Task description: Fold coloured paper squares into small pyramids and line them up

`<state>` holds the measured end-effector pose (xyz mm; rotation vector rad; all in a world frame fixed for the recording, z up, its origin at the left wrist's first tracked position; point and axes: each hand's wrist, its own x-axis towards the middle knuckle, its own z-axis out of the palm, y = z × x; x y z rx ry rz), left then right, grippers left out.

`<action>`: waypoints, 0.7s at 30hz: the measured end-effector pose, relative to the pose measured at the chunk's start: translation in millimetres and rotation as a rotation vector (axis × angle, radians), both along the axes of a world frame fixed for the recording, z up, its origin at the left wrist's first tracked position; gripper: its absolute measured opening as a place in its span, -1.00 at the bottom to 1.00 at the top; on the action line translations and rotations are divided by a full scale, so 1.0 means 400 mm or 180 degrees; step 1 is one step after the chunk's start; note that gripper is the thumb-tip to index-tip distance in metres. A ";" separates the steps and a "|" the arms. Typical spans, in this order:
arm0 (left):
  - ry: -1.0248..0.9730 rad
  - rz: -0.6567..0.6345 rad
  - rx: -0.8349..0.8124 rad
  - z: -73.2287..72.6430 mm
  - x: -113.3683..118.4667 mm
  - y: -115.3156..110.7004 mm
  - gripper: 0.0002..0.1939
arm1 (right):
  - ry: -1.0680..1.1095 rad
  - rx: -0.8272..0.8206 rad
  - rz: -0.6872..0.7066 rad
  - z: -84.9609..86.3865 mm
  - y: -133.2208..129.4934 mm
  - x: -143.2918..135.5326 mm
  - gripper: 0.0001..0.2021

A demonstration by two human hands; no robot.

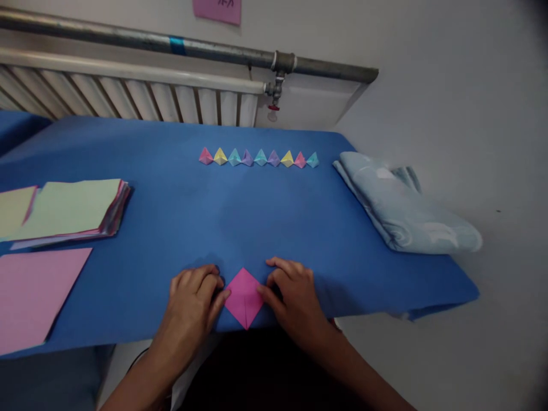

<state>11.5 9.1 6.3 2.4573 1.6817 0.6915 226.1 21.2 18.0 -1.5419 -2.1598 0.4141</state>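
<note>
Pink origami paper (245,298), folded to a diamond, at the near edge of the blue-covered worktop (184,200); left hand (192,299) and right hand (293,294), both partly open with fingers curled, thumbs touching its opposite side corners.

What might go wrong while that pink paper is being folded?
The small pink paper has its bottom point right by the near edge of the blue cloth, so it could slip off or bend there. With the left hand and right hand at its side corners, an uneven pull might skew the creases. The loose pink sheet also lies near that edge and might slide if bumped.
</note>
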 end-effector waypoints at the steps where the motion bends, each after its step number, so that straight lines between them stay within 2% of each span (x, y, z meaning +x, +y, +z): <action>1: 0.0078 -0.0057 0.0083 -0.001 -0.007 0.001 -0.85 | -0.0056 -0.0025 -0.0011 0.002 0.001 0.002 -0.85; 3: 0.0270 -0.0327 0.0229 0.001 -0.017 0.004 -0.76 | -0.0137 -0.0064 -0.0018 0.007 0.003 0.004 -0.85; 6: 0.0465 -0.1014 0.0352 0.011 -0.017 0.007 -0.54 | -0.0210 -0.0114 -0.0015 0.013 0.005 0.001 -0.84; 9: 0.0456 -0.1376 0.0336 0.017 -0.011 0.010 -0.54 | -0.0238 -0.0076 -0.0018 0.012 0.005 -0.001 -0.84; 16: 0.0434 -0.1246 0.0364 0.010 -0.025 -0.010 -0.54 | -0.0160 -0.0061 -0.0102 0.001 -0.001 0.026 -0.87; 19: 0.0473 -0.1128 0.0358 0.020 -0.017 -0.026 -0.51 | -0.0114 0.0022 -0.0197 0.011 -0.012 0.030 -0.90; 21: 0.0441 -0.1102 0.0358 0.033 -0.006 -0.032 -0.56 | -0.0051 0.0209 -0.0013 0.020 -0.023 0.027 -0.95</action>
